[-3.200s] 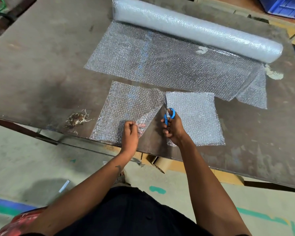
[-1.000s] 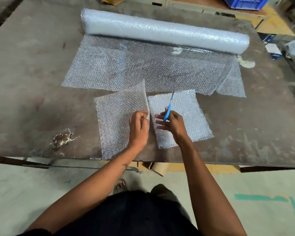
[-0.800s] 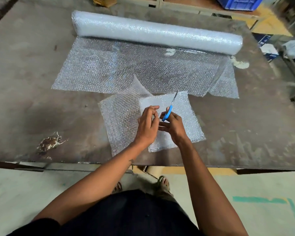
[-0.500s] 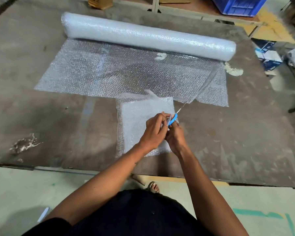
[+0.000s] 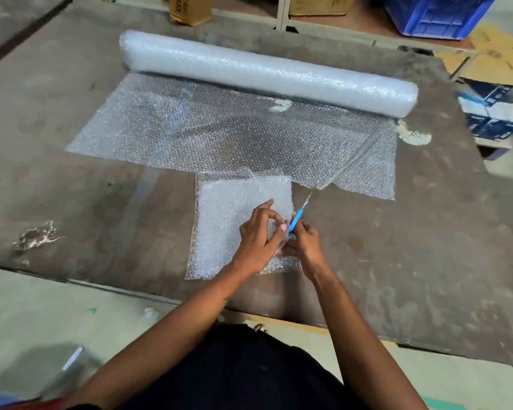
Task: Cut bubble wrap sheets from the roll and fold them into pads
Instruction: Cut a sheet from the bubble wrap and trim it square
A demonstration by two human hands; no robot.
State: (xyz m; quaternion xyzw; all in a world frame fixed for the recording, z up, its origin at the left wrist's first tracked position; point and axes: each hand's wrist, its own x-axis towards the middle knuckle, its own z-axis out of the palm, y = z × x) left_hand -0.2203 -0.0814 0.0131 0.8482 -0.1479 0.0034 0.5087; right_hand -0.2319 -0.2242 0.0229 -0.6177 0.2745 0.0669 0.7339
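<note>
A cut bubble wrap sheet (image 5: 222,226), folded over on itself, lies near the front edge of the brown table (image 5: 71,202). My left hand (image 5: 256,238) pinches the right edge of this folded sheet. My right hand (image 5: 304,247) meets it there and grips blue-handled scissors (image 5: 298,216), blades pointing up and away. Behind the sheet the bubble wrap roll (image 5: 264,69) lies across the table, with its unrolled length (image 5: 219,128) spread flat towards me.
A dried stain with debris (image 5: 33,238) marks the table at the left. White scraps (image 5: 413,136) lie by the roll's right end. Cardboard boxes (image 5: 190,8), a blue crate (image 5: 436,13) and blue-white boxes (image 5: 492,113) stand beyond the table.
The left cut sheet has been folded over onto the right one. Both hands have come together at the right edge. The view has shifted left.
</note>
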